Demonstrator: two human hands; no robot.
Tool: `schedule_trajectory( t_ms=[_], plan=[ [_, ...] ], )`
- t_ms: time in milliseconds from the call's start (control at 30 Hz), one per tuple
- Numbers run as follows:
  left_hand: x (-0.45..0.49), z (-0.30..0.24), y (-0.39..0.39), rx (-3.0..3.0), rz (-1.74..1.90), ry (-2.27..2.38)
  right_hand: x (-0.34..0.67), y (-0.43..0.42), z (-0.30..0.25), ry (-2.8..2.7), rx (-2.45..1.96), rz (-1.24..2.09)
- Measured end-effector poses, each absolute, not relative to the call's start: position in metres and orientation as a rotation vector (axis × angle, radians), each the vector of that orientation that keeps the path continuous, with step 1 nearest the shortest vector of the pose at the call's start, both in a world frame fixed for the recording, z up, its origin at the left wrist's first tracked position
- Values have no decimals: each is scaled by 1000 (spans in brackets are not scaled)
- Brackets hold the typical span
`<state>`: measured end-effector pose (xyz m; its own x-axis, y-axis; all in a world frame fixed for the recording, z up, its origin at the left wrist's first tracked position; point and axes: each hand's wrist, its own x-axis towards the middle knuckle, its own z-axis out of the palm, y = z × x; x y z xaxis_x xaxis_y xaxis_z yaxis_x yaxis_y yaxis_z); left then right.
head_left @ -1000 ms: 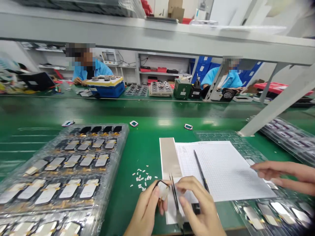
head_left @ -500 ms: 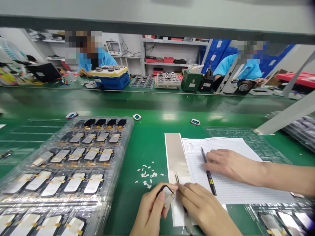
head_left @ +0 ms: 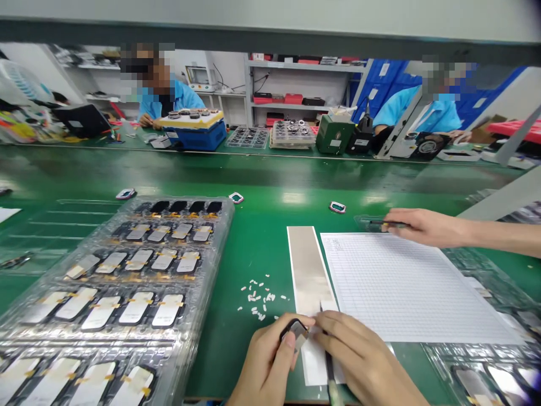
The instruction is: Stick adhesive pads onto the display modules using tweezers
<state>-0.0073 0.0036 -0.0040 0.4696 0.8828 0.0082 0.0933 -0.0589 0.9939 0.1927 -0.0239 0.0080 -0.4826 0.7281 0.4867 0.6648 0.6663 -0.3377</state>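
My left hand [head_left: 270, 358] is closed round a small black-edged display module [head_left: 299, 332] with a pale back, tilted up near the bottom middle. Against it rests my right hand [head_left: 359, 349], fingers closed on a pair of tweezers [head_left: 329, 366]; their tips point forward over a long white-edged strip sheet [head_left: 307, 256]. What the right fingertips touch on the module is hidden. Small white pieces [head_left: 256, 297] lie scattered on the green table to the left of the strip. A clear tray [head_left: 226, 237] with rows of similar modules stands further left.
At the right, a co-worker's hand [head_left: 416, 223] holds a black pen [head_left: 386, 223] above a gridded paper sheet [head_left: 401, 287]. Another tray of modules [head_left: 477, 383] sits at bottom right. Beyond the table stand a blue box [head_left: 198, 135], a green box [head_left: 333, 134] and two people in blue.
The co-worker's hand has lifted the pen off the paper and moved it to the far edge of the sheet. The module in my left hand has tilted slightly; both my hands stay together.
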Motion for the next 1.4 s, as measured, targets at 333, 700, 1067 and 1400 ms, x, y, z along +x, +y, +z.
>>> schedule_trajectory(
  t_ms=[333,700,1067,1400],
  plan=[
    [-6,5,1,1761,1083,860,177,-28,18,-1883,-1355,363],
    [-5,9,1,1753,1048,937,204,-30,11,-2546,-1142,-237],
    [-5,4,0,1843,1054,980,167,-33,11,-1398,-982,284],
    [-5,3,2,1881,967,1003,140,-27,2,-1276,-856,373]
  ],
)
